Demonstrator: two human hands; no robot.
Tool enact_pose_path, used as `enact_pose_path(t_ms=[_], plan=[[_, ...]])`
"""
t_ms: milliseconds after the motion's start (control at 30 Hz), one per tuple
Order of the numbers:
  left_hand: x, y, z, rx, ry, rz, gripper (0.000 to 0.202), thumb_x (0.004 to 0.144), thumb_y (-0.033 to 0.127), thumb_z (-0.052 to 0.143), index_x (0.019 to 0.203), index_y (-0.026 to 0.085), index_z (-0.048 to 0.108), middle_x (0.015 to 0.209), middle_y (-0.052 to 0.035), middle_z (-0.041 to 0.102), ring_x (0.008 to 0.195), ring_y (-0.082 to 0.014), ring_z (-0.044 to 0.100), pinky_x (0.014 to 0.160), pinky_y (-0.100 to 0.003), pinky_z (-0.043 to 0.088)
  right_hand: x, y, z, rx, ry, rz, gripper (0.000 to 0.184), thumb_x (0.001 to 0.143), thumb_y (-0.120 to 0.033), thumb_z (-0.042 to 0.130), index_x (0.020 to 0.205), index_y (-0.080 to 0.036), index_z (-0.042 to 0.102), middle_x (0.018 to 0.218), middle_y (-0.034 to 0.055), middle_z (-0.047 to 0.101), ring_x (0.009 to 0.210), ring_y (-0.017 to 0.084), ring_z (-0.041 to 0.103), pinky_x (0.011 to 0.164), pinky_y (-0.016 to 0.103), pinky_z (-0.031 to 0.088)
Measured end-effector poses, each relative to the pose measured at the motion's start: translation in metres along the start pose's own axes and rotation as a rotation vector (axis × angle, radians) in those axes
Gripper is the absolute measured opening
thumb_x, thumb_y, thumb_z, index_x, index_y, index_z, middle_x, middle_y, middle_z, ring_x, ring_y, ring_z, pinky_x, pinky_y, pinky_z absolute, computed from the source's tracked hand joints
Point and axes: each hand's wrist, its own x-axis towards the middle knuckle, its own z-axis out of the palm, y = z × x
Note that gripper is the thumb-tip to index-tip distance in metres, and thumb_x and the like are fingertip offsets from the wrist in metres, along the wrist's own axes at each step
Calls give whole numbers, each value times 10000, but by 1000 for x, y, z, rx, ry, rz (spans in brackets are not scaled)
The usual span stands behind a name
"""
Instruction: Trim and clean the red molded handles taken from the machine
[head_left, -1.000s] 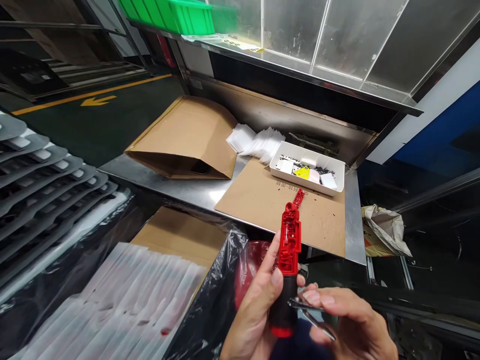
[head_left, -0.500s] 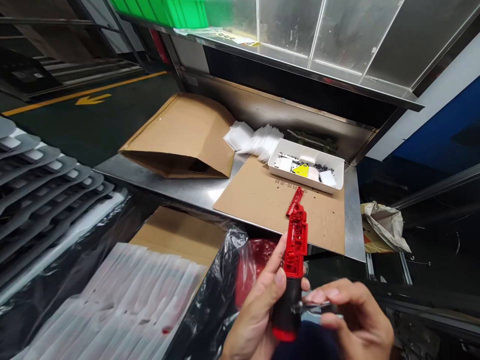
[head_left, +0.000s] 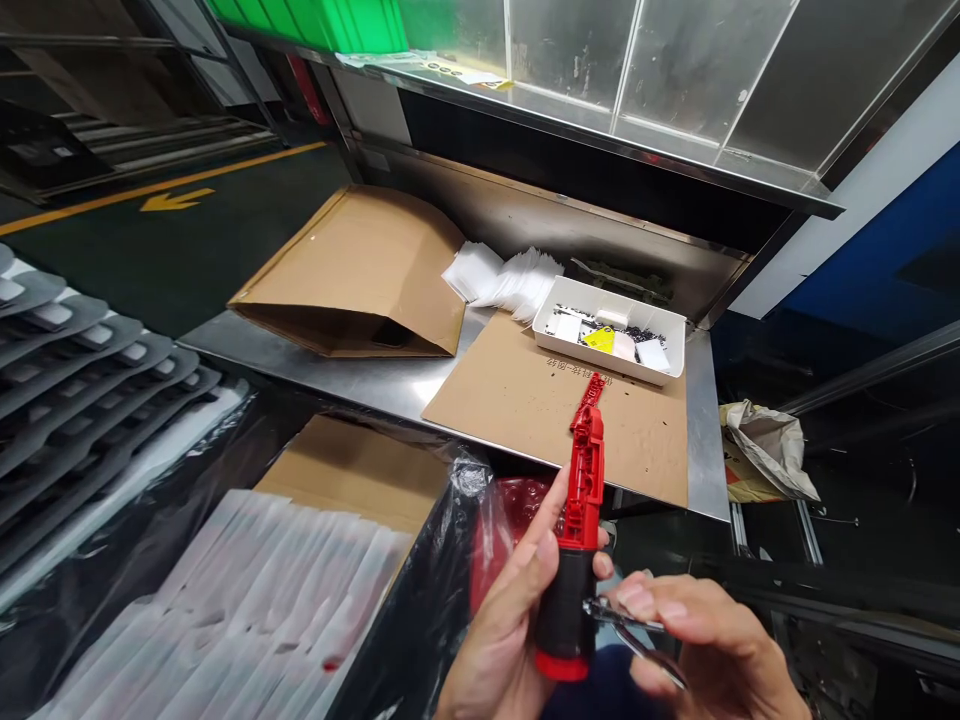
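Note:
My left hand [head_left: 517, 600] is wrapped round a red-and-black plastic tool housing [head_left: 585, 475], held upright with its ribbed red inside facing me. The black lower part ends in a red rim. In my right hand [head_left: 712, 625], between thumb and fingers, is a small shiny metal clipper [head_left: 637, 635] with its two arms spread. Its tip is at the right side of the black part; whether it touches is hard to tell. Beyond the housing, a flat red plastic piece [head_left: 589, 400] lies on the cardboard sheet [head_left: 495, 390].
A white tray [head_left: 675, 355] of small black bits and a yellow tag stands at the back, beside stacked white sheets [head_left: 517, 280]. An open cardboard box [head_left: 360, 260] lies at left. Nearer is a carton of wrapped parts [head_left: 247, 600], with a red plastic bag [head_left: 495, 540] beside it.
My left hand has turned the housing slightly, so its red part looks narrower. The clipper's arms are seen spread wider, and my right thumb is lower.

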Motion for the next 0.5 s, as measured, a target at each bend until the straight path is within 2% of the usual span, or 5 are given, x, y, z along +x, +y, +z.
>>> enact_pose_path(t_ms=[100,233,367,500], plan=[[-1,1,3,4,-1,-13,467,847,385,687,1300,384,572,897,-52,663,811,-137,612,781,-237,506,5,1,1,1,4,-37,350,821,-179,737,1154,-223,641,887,67,772,818,225,753,744,331,647],[-1,1,4,6,3,-16,474,841,384,697,1299,385,573,879,-41,657,839,-133,617,802,-231,504,12,-3,8,5,131,-65,234,852,-227,709,1082,-208,672,808,46,766,746,186,753,715,266,644],[-1,0,4,-10,-10,-14,425,851,363,688,1268,384,604,847,-15,649,777,-112,613,788,-212,495,10,-2,7,-13,9,-63,312,828,-197,733,1129,-219,653,858,46,778,796,200,757,762,289,641],[0,-2,3,-21,-5,9,401,872,339,662,1269,362,611,783,-10,644,788,-131,625,837,-246,487,1,3,13,-29,194,-43,190,866,-273,698,1050,-236,675,801,16,774,735,169,753,762,256,632]])
